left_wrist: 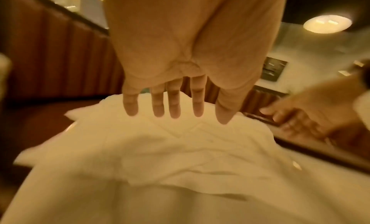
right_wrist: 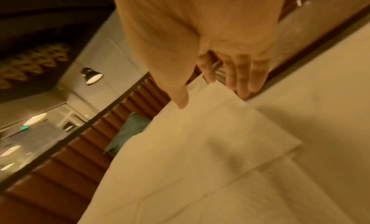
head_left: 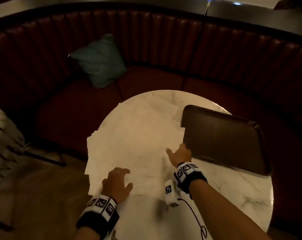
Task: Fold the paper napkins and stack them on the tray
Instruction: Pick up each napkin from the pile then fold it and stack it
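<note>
Several white paper napkins (head_left: 138, 135) lie loosely overlapping across the left and middle of a round marble table (head_left: 233, 196), some hanging over its left edge. An empty dark brown tray (head_left: 224, 139) sits on the right and juts past the table's rim. My left hand (head_left: 119, 179) hovers low over the near napkins (left_wrist: 180, 156) with straight, spread fingers (left_wrist: 174, 107). My right hand (head_left: 178, 153) reaches to the tray's near left corner. Its fingertips (right_wrist: 244, 91) touch the tray's rim (right_wrist: 296, 59) beside a napkin corner (right_wrist: 218, 91), with the thumb held apart.
A curved dark red booth seat (head_left: 146, 80) wraps the far side, with a teal cushion (head_left: 100, 61) on it. A pale chair (head_left: 3, 144) stands at the left. A black cable (head_left: 195, 217) trails from my right wrist across the near tabletop.
</note>
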Tool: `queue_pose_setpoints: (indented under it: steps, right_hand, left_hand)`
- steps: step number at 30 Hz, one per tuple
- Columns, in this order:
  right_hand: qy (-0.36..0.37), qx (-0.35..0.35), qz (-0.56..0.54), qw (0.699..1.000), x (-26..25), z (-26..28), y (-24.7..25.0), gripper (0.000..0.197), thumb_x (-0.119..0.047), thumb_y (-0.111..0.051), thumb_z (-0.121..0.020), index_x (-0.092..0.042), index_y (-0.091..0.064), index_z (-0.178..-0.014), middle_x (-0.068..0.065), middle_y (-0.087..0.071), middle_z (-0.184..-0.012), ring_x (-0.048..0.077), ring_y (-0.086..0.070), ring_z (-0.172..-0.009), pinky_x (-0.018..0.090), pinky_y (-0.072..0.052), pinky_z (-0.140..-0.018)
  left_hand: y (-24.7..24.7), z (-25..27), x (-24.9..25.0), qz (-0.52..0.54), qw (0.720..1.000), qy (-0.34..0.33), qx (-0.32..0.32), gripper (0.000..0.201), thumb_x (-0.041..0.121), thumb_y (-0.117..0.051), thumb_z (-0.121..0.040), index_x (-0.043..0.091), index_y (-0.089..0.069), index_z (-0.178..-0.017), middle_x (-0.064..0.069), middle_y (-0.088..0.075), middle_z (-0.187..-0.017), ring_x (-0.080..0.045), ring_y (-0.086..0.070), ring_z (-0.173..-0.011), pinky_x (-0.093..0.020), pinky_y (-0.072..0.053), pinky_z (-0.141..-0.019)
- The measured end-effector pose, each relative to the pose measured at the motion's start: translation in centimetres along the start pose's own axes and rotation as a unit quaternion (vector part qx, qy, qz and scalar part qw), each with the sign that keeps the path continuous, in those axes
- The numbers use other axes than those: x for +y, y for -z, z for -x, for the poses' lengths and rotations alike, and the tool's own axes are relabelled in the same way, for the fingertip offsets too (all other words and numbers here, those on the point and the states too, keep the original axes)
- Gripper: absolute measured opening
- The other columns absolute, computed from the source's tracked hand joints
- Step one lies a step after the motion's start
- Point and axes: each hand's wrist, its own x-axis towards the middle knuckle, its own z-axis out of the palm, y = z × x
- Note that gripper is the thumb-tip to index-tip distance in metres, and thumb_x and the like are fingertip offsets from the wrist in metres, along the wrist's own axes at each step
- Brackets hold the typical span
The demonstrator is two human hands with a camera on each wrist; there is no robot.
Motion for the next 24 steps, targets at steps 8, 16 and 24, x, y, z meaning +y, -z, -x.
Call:
queue_pose_setpoints:
  steps: [8,16,24]
  right_hand:
    - [-0.156,0.085,0.063,0.982,-3.0,-5.3,-2.7,0.087,-0.051,-0.070,-0.074,-0.009,-0.027,-0.137,0.021,-0.029,-0.139,0.039,-0.036,-0.126,0.054,-0.037,-0.101]
    - [-0.043,-0.023,-0.018,0.999,-7.1,-5.8,-6.4,0.081,-0.055,-0.066,-0.077,-0.007,-0.034,-0.134,0.015,-0.042,-0.137,0.033,-0.041,-0.127,0.041,-0.040,-0.101]
    - [-0.019,0.055,-0.194,0.979,-7.3,-6.2,-5.7,0.032,-0.030,-0.074,-0.078,-0.010,-0.051,-0.069,0.003,-0.051,-0.071,0.025,-0.049,-0.073,0.029,-0.036,-0.058]
  left_hand:
    - [0.5,-6.8,-0.9,-0.205,0.970,-0.047,-0.121,0.080,0.041,-0.047,-0.090,0.036,0.010,-0.145,0.001,0.030,-0.152,-0.026,0.022,-0.142,-0.058,0.003,-0.112]
    - [-0.1,-7.7,-1.0,-0.205,0.965,-0.056,-0.155,0.079,0.045,-0.043,-0.090,0.038,0.014,-0.144,0.004,0.030,-0.152,-0.026,0.020,-0.142,-0.059,-0.004,-0.112]
    - [0.3,-7.6,-1.3,-0.180,0.970,-0.074,-0.147,0.078,0.042,-0.045,-0.090,0.039,0.010,-0.144,0.005,0.029,-0.152,-0.024,0.018,-0.143,-0.056,-0.006,-0.113]
